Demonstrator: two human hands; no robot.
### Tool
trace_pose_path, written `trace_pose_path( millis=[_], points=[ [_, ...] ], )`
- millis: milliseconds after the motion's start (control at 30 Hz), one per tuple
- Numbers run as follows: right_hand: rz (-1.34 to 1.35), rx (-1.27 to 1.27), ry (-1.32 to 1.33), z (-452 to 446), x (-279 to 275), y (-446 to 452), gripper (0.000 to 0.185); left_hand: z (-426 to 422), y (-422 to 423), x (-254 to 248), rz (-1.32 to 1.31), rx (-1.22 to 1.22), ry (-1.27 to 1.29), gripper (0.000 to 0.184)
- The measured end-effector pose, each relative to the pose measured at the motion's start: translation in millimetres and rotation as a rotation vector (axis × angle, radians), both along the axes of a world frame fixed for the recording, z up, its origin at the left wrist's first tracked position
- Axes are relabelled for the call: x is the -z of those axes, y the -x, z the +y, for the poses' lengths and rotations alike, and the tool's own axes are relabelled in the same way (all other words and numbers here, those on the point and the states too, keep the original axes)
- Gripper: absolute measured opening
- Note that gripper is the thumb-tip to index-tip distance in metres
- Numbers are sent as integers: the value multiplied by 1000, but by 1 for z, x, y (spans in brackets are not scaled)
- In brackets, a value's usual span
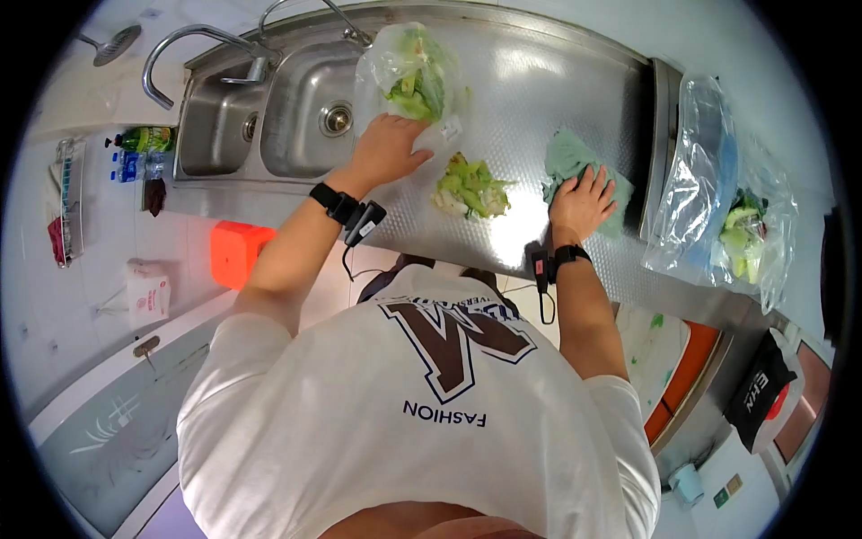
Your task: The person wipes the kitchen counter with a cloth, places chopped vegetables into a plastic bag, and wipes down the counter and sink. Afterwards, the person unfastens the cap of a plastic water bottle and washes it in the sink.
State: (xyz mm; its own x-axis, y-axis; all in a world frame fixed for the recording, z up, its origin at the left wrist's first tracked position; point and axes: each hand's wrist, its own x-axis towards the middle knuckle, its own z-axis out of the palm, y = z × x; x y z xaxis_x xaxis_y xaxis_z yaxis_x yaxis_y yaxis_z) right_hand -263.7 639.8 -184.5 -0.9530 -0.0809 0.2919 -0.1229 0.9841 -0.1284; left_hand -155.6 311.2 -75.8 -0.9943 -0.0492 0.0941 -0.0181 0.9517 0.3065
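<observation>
My left hand [388, 151] reaches to the near side of a clear plastic bag [373, 72] with leafy greens [420, 90] in it. Its thumb is apart from the fingers, and the fingertips touch the greens or the bag's edge; which one I cannot tell. My right hand [584, 205] lies flat with spread fingers on a crumpled light green cloth [567, 154]. Between the hands, a small pile of loose leaf pieces [471, 187] rests on the steel counter [512, 99].
Left of the bag is a double sink [301, 99] with a curved faucet [193, 31]. Beyond a raised steel edge on the right lies another clear bag [687, 193] near more leafy vegetable [743, 235]. An orange stool-like object [238, 254] stands below the sink.
</observation>
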Motion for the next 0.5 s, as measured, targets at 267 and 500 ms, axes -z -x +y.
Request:
trace_pose_path(
  millis=[267, 500],
  points=[
    [14, 5, 17, 2, 3, 0, 43, 42, -29, -10, -346, 6, -322, 41],
    [-10, 17, 18, 2, 4, 0, 43, 75, -30, 25, -242, 111, -148, 75]
  ],
)
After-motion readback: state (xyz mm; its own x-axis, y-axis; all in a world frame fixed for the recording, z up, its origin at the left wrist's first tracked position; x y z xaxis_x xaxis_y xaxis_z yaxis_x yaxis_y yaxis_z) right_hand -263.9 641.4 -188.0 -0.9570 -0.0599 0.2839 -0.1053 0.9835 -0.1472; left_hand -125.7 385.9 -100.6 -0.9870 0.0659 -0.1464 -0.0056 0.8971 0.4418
